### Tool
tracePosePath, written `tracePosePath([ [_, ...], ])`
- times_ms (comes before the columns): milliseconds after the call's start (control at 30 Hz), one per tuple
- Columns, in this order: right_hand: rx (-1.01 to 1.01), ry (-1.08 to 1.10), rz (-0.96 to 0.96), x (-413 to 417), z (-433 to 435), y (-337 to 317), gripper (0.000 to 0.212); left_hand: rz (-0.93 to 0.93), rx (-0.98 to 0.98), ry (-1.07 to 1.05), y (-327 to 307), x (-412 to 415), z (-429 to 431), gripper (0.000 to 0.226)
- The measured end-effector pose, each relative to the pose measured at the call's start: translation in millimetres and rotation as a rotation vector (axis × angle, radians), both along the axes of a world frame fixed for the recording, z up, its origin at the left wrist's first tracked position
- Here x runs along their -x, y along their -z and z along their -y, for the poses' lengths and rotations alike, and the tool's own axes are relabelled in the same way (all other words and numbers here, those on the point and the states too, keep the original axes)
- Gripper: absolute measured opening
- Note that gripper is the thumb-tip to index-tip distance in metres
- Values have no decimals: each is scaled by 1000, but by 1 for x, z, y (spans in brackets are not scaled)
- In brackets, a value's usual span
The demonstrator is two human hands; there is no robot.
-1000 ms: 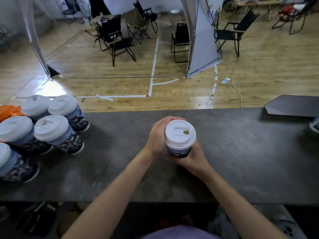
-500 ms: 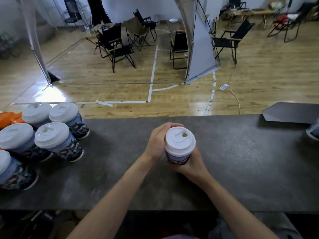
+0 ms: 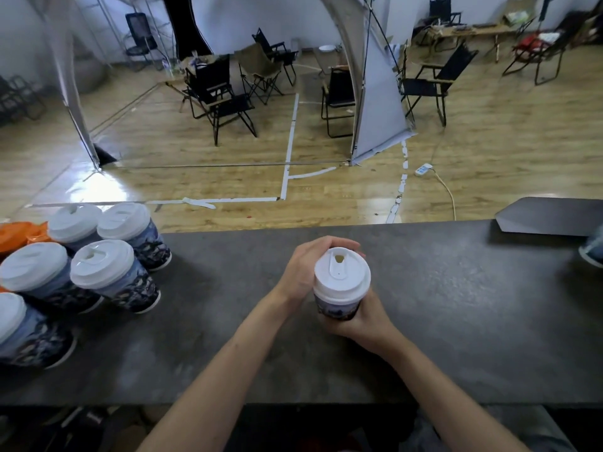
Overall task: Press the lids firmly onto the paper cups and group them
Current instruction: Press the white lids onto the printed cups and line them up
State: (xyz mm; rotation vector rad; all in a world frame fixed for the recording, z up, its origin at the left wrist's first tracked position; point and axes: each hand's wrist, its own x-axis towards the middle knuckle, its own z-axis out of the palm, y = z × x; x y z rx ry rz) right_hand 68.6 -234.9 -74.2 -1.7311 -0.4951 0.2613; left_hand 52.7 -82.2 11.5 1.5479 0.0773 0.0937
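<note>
Carrying all: table (image 3: 456,321), far edge straight across, near edge at the body; wide bare room right of the cup (image 3: 337,309), less to its left.
Group: five lidded cups (image 3: 107,275) bunched at the left end.
Left grip (image 3: 303,272): curled round the lid (image 3: 342,275), far side.
Right grip (image 3: 365,318): clasps the cup's base, mid-table.
Lid change: sip hole, rightward a second ago, now faces the far edge.

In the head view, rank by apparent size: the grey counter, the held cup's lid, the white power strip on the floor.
1. grey counter
2. held cup's lid
3. white power strip; it lies far off, so true size is unsure.
</note>
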Motion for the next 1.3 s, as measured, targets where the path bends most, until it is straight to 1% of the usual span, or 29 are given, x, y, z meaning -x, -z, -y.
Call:
tracePosePath([
  [67, 20, -18, -10, 0, -1, 1, 88, 28, -33, -31, 3, 1, 1, 42],
  [133, 11, 27, -15, 0, -4, 1, 94, 61, -70, -138, 7, 3, 4, 40],
  [200, -17, 80, -27, 1, -6, 1, 97, 56, -72, -202, 8, 2, 7, 39],
  [267, -23, 73, -15, 1, -5, 1, 94, 12, -55, -150, 8, -1, 5, 44],
  [333, -10, 25, -6, 1, -1, 4, 92, -65, -18, -29, 4, -1, 1, 52],
  [400, 1, 0, -1, 0, 1, 3, 90, -72, -36, 33, 1, 0, 0, 51],
  [433, -5, -3, 1, 0, 1, 3, 90, -52, -37, 6, 1, 2, 0, 48],
  [533, -36, 61, 4, 2, -3, 4, 90, 0, -6, -201, 7, 8, 5, 39],
  [600, -26, 92, 17, 2, -4, 4, 87, 18, 11, -256, 10, 7, 6, 35],
  [733, -18, 54, 5, -1, 0, 1, 90, -8, -32, -79, 5, 0, 4, 41],
  [767, -16, 41, 9, -2, 0, 1, 90, 2, -34, -80, 5, -1, 4, 40],
  [833, 3, 23, 8, 1, -2, 0, 92, 54, -12, -170, 7, 4, 6, 40],
  [933, 12, 73, -7, 1, -6, 1, 97, 112, 6, -283, 19, 14, 12, 35],
  [1000, 27, 76, -6, -2, -6, 3, 96, 97, 4, -268, 20, 12, 11, 34],
  [1133, 27, 10, 16, -2, 0, 2, 90, 58, -1, -144, 15, 7, 7, 42],
  [1200, 14, 6, 7, -2, -1, 2, 89, 63, 19, -154, 15, 9, 7, 41],
  [1300, -8, 69, -2, 0, -6, 1, 100, 99, 13, -198, 21, 13, 9, 44],
])
